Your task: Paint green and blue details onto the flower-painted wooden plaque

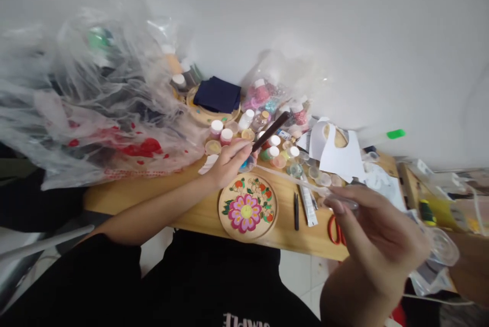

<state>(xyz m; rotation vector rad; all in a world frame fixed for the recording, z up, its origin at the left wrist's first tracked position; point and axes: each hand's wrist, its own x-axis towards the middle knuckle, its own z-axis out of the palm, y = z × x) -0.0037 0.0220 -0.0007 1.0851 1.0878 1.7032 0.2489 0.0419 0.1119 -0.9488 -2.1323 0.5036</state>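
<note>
My left hand [228,162] is closed around a dark brown stick-like tool [270,131] that points up and to the right over several small paint pots [221,132]. Just below that hand lies a round wooden disc [247,208] painted with a pink flower, leaves and red fruit. My right hand [376,238], near the camera at the lower right, pinches a thin clear plastic tube or strip [294,179] that reaches left toward the pots.
A small wooden table [153,195] holds a big crumpled plastic bag [87,113] on the left, a navy cloth [217,95] on a wooden hoop, white paper cut-outs [340,154], black tweezers [296,211], red scissors [335,233] and a clear lid [443,246]. White wall behind.
</note>
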